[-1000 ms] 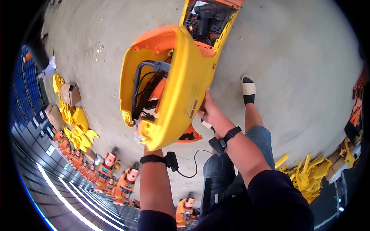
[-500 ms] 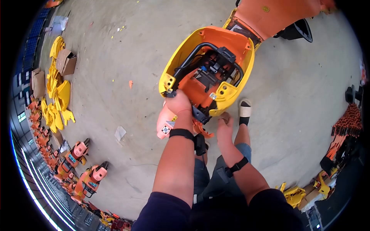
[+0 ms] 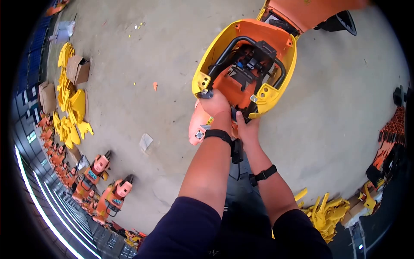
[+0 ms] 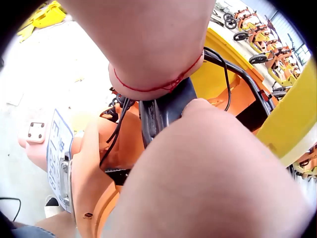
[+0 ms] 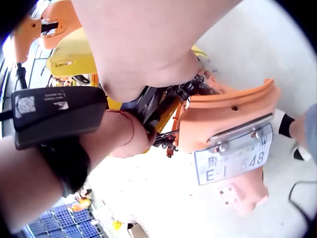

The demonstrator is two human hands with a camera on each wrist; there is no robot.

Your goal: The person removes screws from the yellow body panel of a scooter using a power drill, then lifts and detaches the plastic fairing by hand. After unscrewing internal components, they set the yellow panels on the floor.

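I hold up a yellow scooter body shell with its open inside facing me, showing an orange inner panel, a black tube frame and wiring. My left hand grips the shell's lower left edge by the frame end. Just to its right, my right hand grips the underside below the orange panel. A peach rear fender hangs beneath, carrying a white number plate that also shows in the left wrist view. My left wrist wears a red thread.
Another orange scooter body lies on the concrete floor beyond the shell. Yellow shells and cardboard boxes sit at the left, orange scooters in a row at lower left, yellow parts at lower right. A paper scrap lies nearby.
The shell has turned from side-on to open side toward me. My right hand left its outer side, dropped free for a moment, then rose to grip the underside beside the left hand.
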